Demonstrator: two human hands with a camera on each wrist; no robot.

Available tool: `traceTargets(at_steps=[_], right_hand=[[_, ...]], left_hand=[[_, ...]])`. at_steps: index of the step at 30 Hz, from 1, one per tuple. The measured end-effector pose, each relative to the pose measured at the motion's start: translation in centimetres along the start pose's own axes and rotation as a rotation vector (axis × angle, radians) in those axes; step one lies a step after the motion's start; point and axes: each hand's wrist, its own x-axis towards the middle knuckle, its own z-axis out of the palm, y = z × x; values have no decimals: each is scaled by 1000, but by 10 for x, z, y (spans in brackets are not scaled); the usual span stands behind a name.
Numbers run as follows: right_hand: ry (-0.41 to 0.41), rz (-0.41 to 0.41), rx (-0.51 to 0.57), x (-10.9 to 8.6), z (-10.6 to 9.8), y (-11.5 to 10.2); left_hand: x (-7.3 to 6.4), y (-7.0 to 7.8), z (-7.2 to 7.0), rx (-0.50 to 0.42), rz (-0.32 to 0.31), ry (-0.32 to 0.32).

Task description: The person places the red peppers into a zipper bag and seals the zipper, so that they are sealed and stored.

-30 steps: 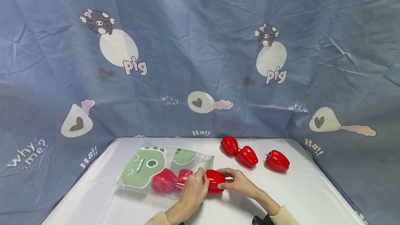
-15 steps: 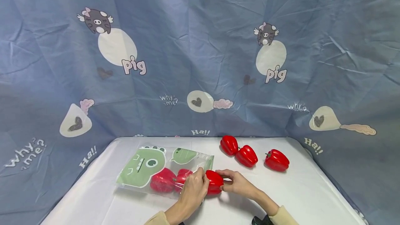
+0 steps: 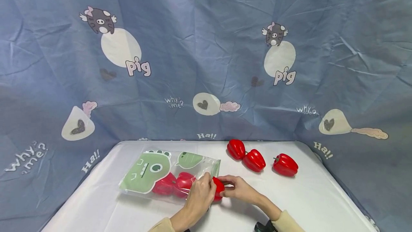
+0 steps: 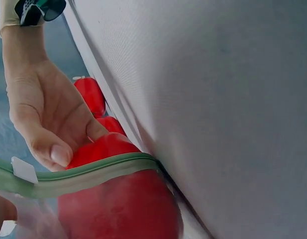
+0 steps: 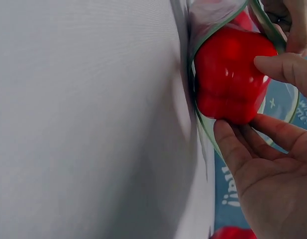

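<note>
A clear zip bag (image 3: 141, 174) with a green cartoon print lies on the table, with red bell peppers (image 3: 185, 184) inside it. At its right-hand mouth, my left hand (image 3: 200, 193) pinches the bag's upper edge. My right hand (image 3: 239, 189) holds another red bell pepper (image 5: 233, 74) by its outer end, thumb on one side and fingers on the other. That pepper is partly inside the mouth, whose green zip rim (image 4: 103, 167) passes around it in both wrist views. The left fingertips are mostly hidden in the left wrist view.
Farther back on the white table (image 3: 315, 196) lie two red bell peppers side by side, one at the back (image 3: 236, 149) and one nearer (image 3: 254, 160). Another bell pepper (image 3: 285, 165) lies to their right. A blue printed cloth (image 3: 206, 63) hangs behind the table.
My right hand has moved left, pushing its bell pepper deeper into the bag mouth. The peppers inside have shifted left. My left hand has stayed at the bag's edge.
</note>
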Motion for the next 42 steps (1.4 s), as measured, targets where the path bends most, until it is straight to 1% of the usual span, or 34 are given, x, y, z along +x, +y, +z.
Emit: traceTargets(at_steps=[6,11,16,19,23,31,36,42], right_hand=[[-9,-18,-8,8,4,-1],[-9,-26,-10,13,9,1],[-18,-6,34,18,14,-2],[-22,10,41,22,17,-5],[-24,20,29,27,20,-5],[-22,-14,24,32,25,-3],[9,-27,2,33,29,-5],[55,-17,-73,36,33,-6]], left_hand=[[1,0,-1,-12,3,-7],[0,-1,1,5,43,27],[0,-2,3,27,83,67],[0,-3,4,31,91,74],[0,-3,4,26,88,64],[-1,-2,4,20,88,63],[-2,-1,4,-5,85,37],[-2,-1,4,-21,86,17]])
